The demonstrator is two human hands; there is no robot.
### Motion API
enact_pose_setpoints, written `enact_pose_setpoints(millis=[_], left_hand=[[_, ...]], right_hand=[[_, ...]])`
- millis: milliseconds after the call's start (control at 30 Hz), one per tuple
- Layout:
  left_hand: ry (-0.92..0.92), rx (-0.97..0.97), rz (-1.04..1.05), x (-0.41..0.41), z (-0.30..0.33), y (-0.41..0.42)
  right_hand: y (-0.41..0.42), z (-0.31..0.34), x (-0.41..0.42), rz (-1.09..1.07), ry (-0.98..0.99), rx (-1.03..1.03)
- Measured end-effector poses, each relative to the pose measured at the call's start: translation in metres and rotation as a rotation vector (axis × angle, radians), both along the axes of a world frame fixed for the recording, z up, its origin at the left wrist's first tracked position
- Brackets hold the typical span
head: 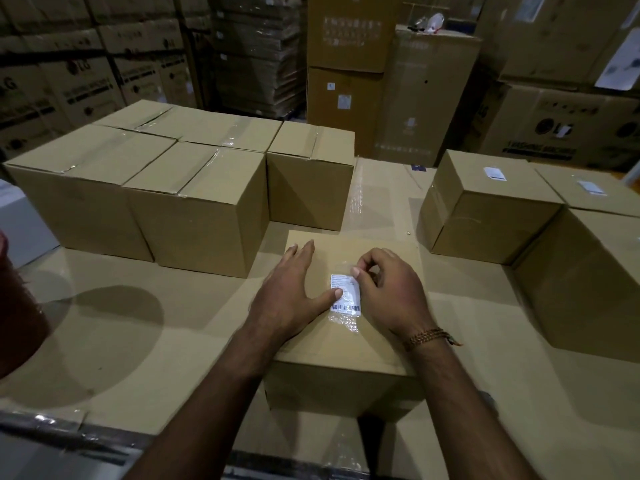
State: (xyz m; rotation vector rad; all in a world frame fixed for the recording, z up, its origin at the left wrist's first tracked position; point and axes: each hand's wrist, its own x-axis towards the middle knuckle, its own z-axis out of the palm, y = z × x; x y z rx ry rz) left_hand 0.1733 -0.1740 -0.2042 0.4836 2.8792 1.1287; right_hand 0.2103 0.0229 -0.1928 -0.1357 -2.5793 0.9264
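A plain cardboard box (346, 344) stands right in front of me on a cardboard-covered work surface (145, 323). A small white barcode label (348, 294) lies on its top under a strip of clear tape (343, 320). My left hand (294, 289) lies flat on the box top, its thumb pressing the label's left edge. My right hand (388, 292) sits at the label's right side with curled fingers, thumb and fingers on the label's upper right corner.
Several taped cardboard boxes (194, 202) stand in a row at the back left. More boxes (485, 206), some carrying white labels, stand at the right. Tall stacks of large printed cartons (554, 123) fill the background. A dark rounded object (20, 306) shows at the left edge.
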Motion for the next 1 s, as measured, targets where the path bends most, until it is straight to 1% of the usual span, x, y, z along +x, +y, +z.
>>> enact_pose_setpoints(millis=[400, 500, 567, 600, 700, 800, 900, 1000], left_hand=[[-0.008, -0.015, 0.005, 0.001, 0.005, 0.003], [-0.009, -0.021, 0.007, 0.003, 0.006, 0.002], [-0.007, -0.030, 0.007, 0.003, 0.006, 0.002], [-0.007, -0.039, 0.007, 0.004, 0.006, 0.002], [-0.013, -0.044, 0.008, 0.004, 0.007, 0.001], [-0.001, -0.058, 0.008, 0.006, 0.009, 0.001], [0.039, -0.051, -0.033, 0.009, 0.010, -0.002], [-0.083, 0.069, -0.092, 0.010, 0.015, -0.010]], right_hand=[[-0.002, 0.008, 0.001, -0.002, -0.083, 0.006], [-0.002, 0.016, 0.003, 0.044, -0.131, -0.107], [0.004, 0.022, 0.006, 0.103, -0.222, -0.253], [0.007, 0.024, 0.008, 0.132, -0.268, -0.292], [0.012, 0.029, 0.010, 0.128, -0.351, -0.237], [0.009, 0.028, 0.007, 0.062, -0.367, -0.174], [0.009, 0.025, 0.003, 0.046, -0.360, -0.269], [0.009, 0.023, 0.002, 0.070, -0.323, -0.334]])
